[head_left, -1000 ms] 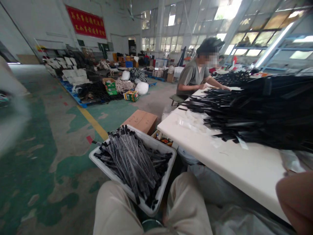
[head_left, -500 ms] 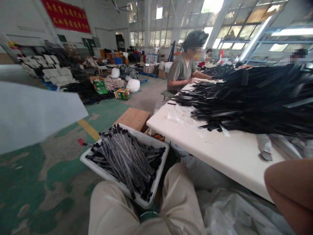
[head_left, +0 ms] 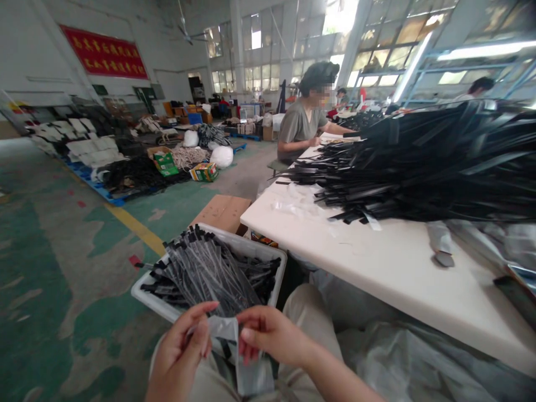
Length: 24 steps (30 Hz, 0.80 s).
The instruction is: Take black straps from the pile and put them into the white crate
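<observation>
A clear plastic bag point(head_left: 256, 377) hangs between my two hands, above my lap. My left hand point(head_left: 180, 349) grips its upper left edge with thumb and fingers. On the other side, my right hand point(head_left: 268, 335) pinches the bag's upper right edge. Something small and dark shows behind or inside the plastic; which one I cannot tell. Just beyond my hands is a white bin point(head_left: 144, 293) holding a heap of black strips in clear sleeves point(head_left: 209, 268).
A white table point(head_left: 301, 240) on the right bears a large pile of black strips point(head_left: 402, 167) and loose plastic point(head_left: 297, 201). A person in a grey shirt point(head_left: 295, 125) sits at its far side. A cardboard box point(head_left: 224, 212) stands behind the bin.
Both my hands have come into view over my lap with the plastic bag. The large pale sheet at the left is gone, and the view has shifted slightly.
</observation>
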Each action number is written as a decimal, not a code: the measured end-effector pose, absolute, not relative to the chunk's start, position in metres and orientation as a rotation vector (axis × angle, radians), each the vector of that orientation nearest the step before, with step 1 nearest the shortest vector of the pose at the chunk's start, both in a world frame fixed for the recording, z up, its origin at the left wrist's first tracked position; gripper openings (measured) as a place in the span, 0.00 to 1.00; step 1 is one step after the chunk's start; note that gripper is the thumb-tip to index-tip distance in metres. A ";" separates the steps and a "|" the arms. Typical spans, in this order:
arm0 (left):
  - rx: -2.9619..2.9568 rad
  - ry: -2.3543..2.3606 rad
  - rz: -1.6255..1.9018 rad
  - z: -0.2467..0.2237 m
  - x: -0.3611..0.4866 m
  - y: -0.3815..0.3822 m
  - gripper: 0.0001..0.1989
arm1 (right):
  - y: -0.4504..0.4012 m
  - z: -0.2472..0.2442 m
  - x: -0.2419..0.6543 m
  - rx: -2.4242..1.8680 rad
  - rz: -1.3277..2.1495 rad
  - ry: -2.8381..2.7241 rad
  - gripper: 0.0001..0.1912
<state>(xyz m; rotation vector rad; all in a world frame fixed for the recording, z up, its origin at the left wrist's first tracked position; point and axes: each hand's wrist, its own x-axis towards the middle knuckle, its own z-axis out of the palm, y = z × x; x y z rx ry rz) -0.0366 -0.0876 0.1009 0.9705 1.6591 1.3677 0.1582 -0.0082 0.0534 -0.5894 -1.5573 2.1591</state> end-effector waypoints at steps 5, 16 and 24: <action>0.980 1.725 1.292 0.071 -0.031 -0.102 0.29 | -0.015 0.029 0.164 -0.613 2.025 -1.658 0.32; 1.491 1.859 0.975 0.056 -0.061 -0.103 0.22 | 0.009 0.026 0.242 -0.930 2.014 -1.809 0.26; 1.717 1.890 0.871 0.022 -0.096 -0.116 0.18 | 0.023 0.031 0.287 -1.205 1.845 -1.705 0.17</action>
